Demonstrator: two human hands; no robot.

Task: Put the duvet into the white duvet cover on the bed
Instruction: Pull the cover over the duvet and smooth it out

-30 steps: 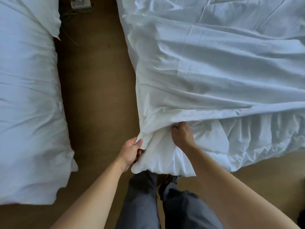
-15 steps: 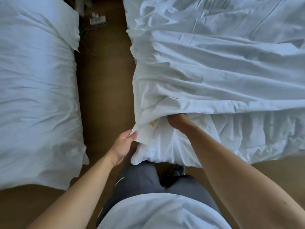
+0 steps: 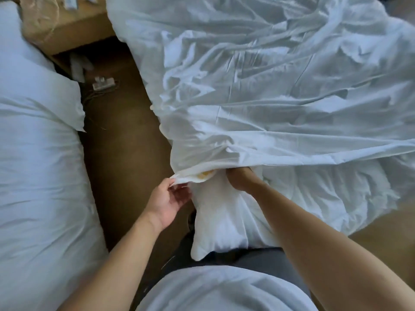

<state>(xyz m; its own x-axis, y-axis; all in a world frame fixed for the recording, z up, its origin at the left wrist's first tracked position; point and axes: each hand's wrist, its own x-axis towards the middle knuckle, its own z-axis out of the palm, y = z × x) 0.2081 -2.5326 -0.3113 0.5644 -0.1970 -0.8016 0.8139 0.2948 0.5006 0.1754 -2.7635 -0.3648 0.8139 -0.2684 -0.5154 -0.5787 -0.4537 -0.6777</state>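
The white duvet cover [image 3: 280, 93] lies crumpled over the bed on the right, its open hem running along the near side. Below the hem the puffy white duvet [image 3: 318, 198] shows, one corner [image 3: 215, 230] hanging over the bed's near edge. My left hand [image 3: 167, 202] pinches the cover's hem corner at the bed's left edge, where a small yellow tag shows. My right hand [image 3: 239, 179] grips the duvet corner and reaches under the hem; its fingertips are hidden by the cover.
A second white bed [image 3: 38, 164] fills the left side. Between the two beds runs a brown floor aisle [image 3: 125, 140] with a power strip [image 3: 103, 83] and cables. A wooden nightstand [image 3: 67, 25] stands at the far end. My own torso and legs are at the bottom.
The view has tilted up toward the head of the bed. My right hand has pushed further under the cover's hem with the duvet corner, and my left hand has lifted the hem slightly.
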